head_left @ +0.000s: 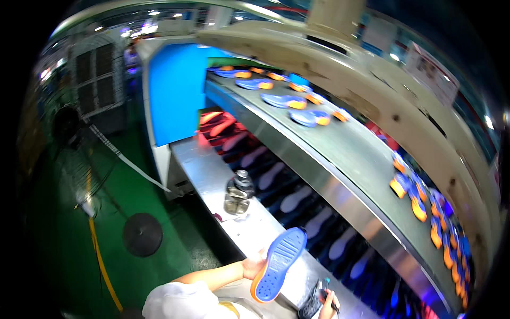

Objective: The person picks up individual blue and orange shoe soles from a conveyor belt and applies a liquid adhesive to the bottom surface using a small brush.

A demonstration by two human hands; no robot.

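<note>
My left hand (254,266) grips a blue shoe sole (280,259) with an orange rim. The sole is tilted up over the metal ledge, its ribbed and dotted blue face showing. Lower right, my right hand (328,305) is closed round a thin dark handle (334,307); whatever is at its other end is hidden. Beside that hand stands a dark container (312,302) with a bit of teal at its top. Farther along the ledge stands a see-through bottle (237,196) with a grey cap.
Blue and orange soles (309,118) lie on the upper conveyor belt (340,143), with more along its far side. Below it, pale sole shapes (295,198) sit on a dark lower level, lit red at the far end. A round black stand base (142,234) is on the green floor.
</note>
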